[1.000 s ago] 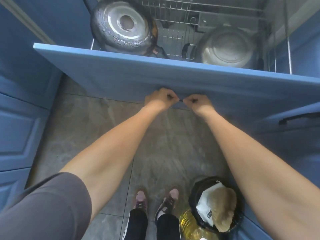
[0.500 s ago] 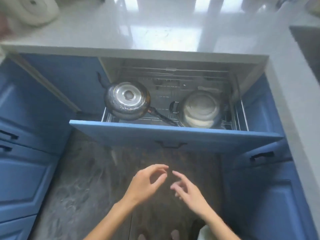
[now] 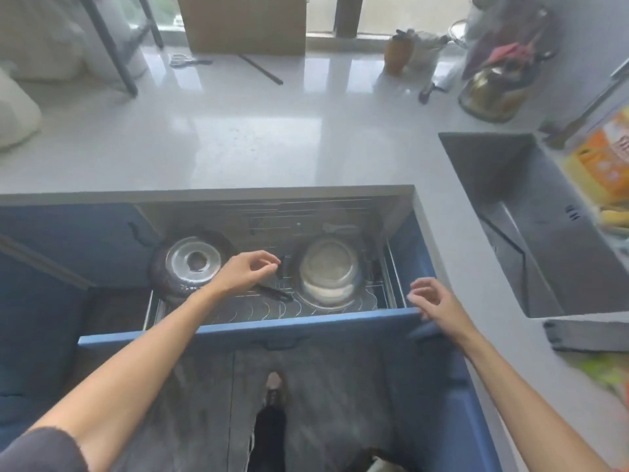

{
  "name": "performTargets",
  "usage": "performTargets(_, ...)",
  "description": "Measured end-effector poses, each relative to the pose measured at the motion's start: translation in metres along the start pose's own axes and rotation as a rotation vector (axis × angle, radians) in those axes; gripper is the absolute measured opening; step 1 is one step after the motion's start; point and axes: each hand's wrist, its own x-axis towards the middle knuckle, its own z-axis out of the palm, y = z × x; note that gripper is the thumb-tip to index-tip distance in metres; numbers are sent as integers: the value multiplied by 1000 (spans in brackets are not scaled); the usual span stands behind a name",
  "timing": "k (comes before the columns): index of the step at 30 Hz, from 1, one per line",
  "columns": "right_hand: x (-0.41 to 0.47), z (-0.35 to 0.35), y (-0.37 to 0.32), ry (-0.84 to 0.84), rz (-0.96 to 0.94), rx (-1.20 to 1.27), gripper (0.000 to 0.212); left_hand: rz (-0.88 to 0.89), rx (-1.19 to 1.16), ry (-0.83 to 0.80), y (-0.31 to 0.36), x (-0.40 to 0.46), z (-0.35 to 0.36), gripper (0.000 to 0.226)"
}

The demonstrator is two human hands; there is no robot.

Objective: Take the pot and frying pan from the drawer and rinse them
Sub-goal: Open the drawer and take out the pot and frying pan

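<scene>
Your left hand (image 3: 243, 271): fingers loose, empty, above the frying pan (image 3: 190, 264) handle.
Your right hand (image 3: 434, 301): released, beside the drawer (image 3: 245, 330).

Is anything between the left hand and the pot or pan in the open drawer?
Nothing visible: the left hand hovers open between the upturned dark frying pan and upturned steel pot, above the pan's black handle.

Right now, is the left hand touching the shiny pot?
Apart. The head view shows the left hand hovering open over the drawer's rack, with dark rack showing between its fingertips and the upside-down pot.
</scene>
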Motion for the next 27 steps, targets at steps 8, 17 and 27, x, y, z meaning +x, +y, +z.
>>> performTargets(8, 199, 62, 43, 17, 209, -210, 22, -116, 211, -154, -104, 178, 30, 19)
performTargets(17, 293, 119, 132, 163, 451, -464, 41, -391, 222, -321, -191, 267, 100, 41)
performTargets(27, 315, 127, 142, 11, 537, -602, 53, -376, 212, -116, -197, 270, 131, 22)
